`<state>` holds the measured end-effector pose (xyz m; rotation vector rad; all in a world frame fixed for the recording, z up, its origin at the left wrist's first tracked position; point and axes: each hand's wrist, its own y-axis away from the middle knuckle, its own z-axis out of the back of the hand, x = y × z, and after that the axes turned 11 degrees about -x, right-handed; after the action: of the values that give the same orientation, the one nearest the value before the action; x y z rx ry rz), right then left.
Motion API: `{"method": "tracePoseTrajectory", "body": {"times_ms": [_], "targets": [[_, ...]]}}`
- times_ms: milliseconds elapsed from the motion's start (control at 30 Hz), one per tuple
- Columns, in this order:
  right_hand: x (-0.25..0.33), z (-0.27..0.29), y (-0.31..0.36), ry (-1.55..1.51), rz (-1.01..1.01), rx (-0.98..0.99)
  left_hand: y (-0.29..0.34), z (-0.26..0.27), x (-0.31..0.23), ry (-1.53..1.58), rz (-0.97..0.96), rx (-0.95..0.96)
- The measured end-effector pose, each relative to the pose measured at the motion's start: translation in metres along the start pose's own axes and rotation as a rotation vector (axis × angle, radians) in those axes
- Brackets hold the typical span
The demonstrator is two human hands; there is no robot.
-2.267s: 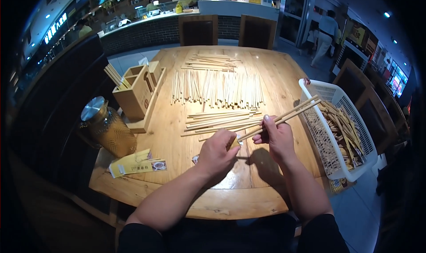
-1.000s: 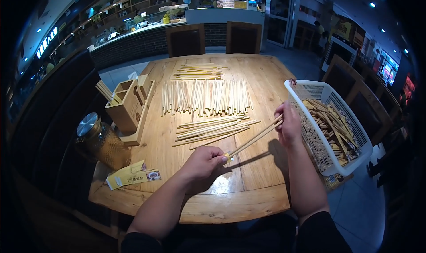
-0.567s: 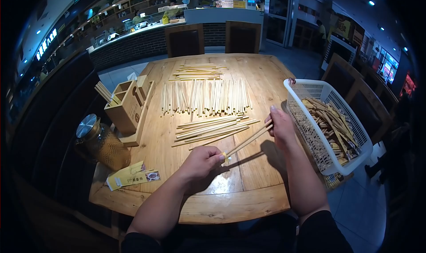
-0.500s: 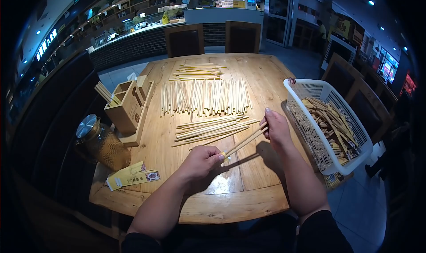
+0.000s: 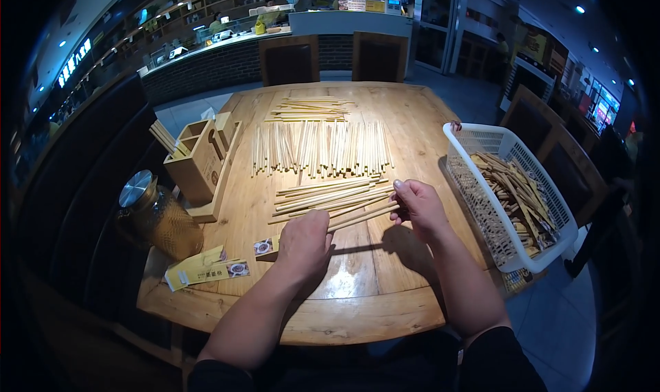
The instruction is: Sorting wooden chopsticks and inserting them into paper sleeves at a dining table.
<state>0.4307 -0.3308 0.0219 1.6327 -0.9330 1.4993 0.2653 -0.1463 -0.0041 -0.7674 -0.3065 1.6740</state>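
The left hand (image 5: 306,239) is closed on slim pale wooden chopsticks (image 5: 363,217) stretching to the loosely curled right hand (image 5: 421,208), whose grip I cannot tell. Loose chopsticks (image 5: 323,148) lie beyond; rightward, a white perforated plastic basket (image 5: 474,203); leftward, an amber jug (image 5: 172,224).
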Motion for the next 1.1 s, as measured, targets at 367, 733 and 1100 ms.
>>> {"method": "tracePoseTrajectory", "body": {"times_ms": [367,733,1100], "targets": [[-0.018,0.003,-0.003,0.013,0.250,0.382,0.003,-0.003,-0.015,0.057,0.004,0.161],[-0.029,-0.039,0.032,-0.081,0.166,0.563,0.010,-0.001,-0.034,0.025,-0.064,0.238],[-0.023,-0.028,0.022,0.758,0.584,0.322,0.000,0.014,-0.031,0.026,-0.100,-0.059]]}}
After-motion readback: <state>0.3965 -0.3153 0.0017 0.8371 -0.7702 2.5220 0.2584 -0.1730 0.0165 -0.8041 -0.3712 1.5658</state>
